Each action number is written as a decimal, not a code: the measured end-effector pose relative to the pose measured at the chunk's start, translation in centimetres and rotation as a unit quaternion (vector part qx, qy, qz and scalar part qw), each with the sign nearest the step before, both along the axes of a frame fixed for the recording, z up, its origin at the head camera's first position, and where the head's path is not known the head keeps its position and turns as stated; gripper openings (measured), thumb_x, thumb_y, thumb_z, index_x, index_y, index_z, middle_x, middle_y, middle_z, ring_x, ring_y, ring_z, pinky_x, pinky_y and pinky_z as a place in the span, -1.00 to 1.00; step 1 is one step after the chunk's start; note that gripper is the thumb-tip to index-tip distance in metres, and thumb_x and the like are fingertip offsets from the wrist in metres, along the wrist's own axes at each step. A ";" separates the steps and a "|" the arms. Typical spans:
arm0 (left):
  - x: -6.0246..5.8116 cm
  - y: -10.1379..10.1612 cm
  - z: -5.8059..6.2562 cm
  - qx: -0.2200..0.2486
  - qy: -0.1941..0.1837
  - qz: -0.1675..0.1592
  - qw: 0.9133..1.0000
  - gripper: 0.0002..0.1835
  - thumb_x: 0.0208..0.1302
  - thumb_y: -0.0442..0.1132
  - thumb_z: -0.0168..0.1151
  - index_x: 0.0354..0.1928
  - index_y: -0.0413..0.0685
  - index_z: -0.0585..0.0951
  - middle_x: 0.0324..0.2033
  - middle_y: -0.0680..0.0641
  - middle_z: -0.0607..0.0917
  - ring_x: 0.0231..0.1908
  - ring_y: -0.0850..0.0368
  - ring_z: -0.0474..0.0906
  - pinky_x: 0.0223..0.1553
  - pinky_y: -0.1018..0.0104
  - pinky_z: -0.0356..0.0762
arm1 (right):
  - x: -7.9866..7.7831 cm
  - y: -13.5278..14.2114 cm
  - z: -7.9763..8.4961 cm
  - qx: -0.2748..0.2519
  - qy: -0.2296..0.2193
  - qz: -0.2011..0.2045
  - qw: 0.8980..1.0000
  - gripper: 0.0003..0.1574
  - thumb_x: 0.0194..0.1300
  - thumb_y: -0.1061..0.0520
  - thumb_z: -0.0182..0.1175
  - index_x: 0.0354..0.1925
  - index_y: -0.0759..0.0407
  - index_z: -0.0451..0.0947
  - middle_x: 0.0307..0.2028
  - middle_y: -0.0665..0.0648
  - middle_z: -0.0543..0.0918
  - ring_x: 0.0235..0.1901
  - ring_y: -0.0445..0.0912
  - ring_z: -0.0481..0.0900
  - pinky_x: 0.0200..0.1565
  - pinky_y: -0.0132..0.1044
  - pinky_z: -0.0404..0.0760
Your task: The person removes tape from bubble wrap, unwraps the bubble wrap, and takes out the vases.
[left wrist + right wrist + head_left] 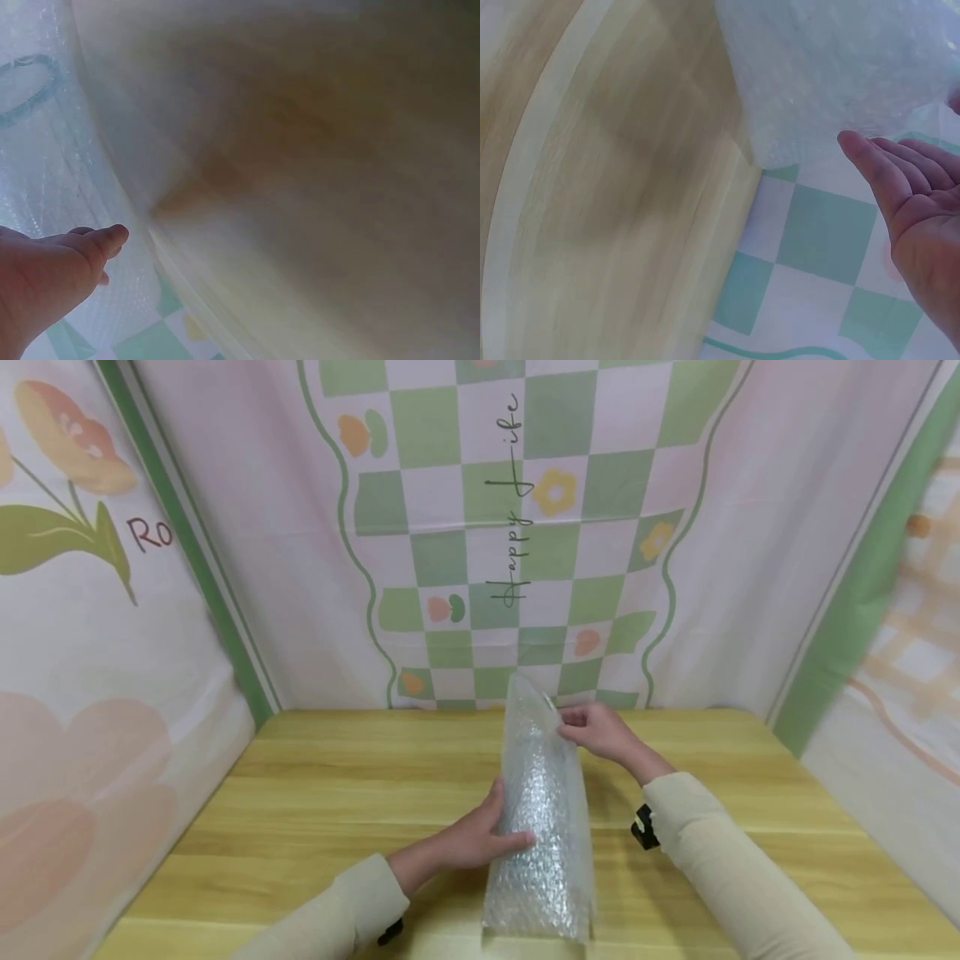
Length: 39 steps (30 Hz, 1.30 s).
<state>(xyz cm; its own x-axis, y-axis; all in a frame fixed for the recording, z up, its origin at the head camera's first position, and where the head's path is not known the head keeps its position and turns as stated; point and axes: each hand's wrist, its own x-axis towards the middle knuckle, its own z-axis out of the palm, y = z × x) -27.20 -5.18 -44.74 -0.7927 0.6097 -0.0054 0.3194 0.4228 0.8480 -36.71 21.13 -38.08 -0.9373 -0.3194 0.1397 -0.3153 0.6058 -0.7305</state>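
Observation:
A long piece of clear bubble wrap [542, 810] stands tilted over the table, narrow at its far top and wider toward the near edge. My left hand [468, 839] holds its left side, one digit lying across the front and another pointing up along the edge. At the upper right edge, my right hand [600, 731] pinches the wrap between thumb and fingers. A bluish ring-shaped mark [30, 86] shows on the wrap in the left wrist view. Close to the right wrist camera, the wrap [832, 75] meets my fingertips; whether anything is inside cannot be told.
The wood-grain table [337, 793] spreads out on both sides of the wrap. A checked green and white curtain [491, 552] hangs behind its far edge, with printed side curtains [90, 693] to left and right. A black strap piece [643, 828] sits at the right wrist.

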 end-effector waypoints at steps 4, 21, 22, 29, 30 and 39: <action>0.0 0.0 0.2 -0.001 0.000 -0.001 1.000 0.19 0.38 0.15 0.21 0.52 -0.25 -0.45 0.50 -0.36 -0.31 0.49 -0.13 -0.28 0.44 -0.01 -0.16 | 0.1 0.6 0.0 -0.012 -0.009 -0.001 1.000 -0.40 0.44 0.15 0.18 0.25 0.58 0.38 0.14 0.50 0.53 0.10 0.27 0.57 -0.03 -0.12 0.66; 0.3 0.1 0.1 -0.010 0.003 0.008 1.000 0.18 0.37 0.16 0.21 0.51 -0.28 -0.43 0.50 -0.37 -0.31 0.49 -0.14 -0.29 0.44 0.02 -0.19 | 1.2 3.1 -1.3 -0.051 -0.045 -0.002 0.998 -0.31 0.47 0.21 0.14 0.27 0.74 0.19 0.22 0.63 0.35 0.22 0.39 0.39 0.00 -0.11 0.65; 0.3 0.1 0.1 -0.009 0.003 0.008 1.000 0.18 0.37 0.16 0.21 0.51 -0.28 -0.43 0.50 -0.37 -0.31 0.49 -0.14 -0.29 0.44 0.02 -0.20 | 1.2 3.3 -1.4 -0.049 -0.045 -0.002 0.998 -0.31 0.47 0.21 0.13 0.28 0.73 0.19 0.22 0.63 0.35 0.22 0.39 0.39 0.01 -0.09 0.64; 0.4 0.2 0.3 -0.015 0.006 0.007 1.000 0.19 0.37 0.17 0.21 0.51 -0.29 -0.42 0.49 -0.37 -0.32 0.49 -0.14 -0.30 0.44 0.02 -0.21 | 1.6 4.3 -1.7 -0.013 -0.032 -0.001 0.999 -0.30 0.47 0.13 0.16 0.30 0.65 0.25 0.21 0.57 0.42 0.20 0.34 0.44 0.11 0.01 0.56; 0.5 0.2 0.3 -0.016 0.006 0.007 1.000 0.18 0.37 0.17 0.21 0.51 -0.30 -0.41 0.49 -0.37 -0.32 0.49 -0.14 -0.30 0.44 0.02 -0.21 | 1.6 4.5 -1.8 -0.010 -0.033 0.000 0.999 -0.28 0.47 0.11 0.16 0.31 0.65 0.24 0.21 0.57 0.42 0.20 0.35 0.44 0.12 0.02 0.55; 0.7 0.2 0.7 -0.023 0.001 0.011 1.000 0.18 0.37 0.18 0.21 0.51 -0.30 -0.40 0.50 -0.36 -0.31 0.49 -0.15 -0.30 0.45 0.02 -0.21 | 2.5 5.8 -2.0 0.024 -0.044 -0.008 0.999 -0.02 0.41 0.02 0.22 0.37 0.70 0.01 0.36 0.63 0.14 0.30 0.44 0.23 0.25 0.15 0.36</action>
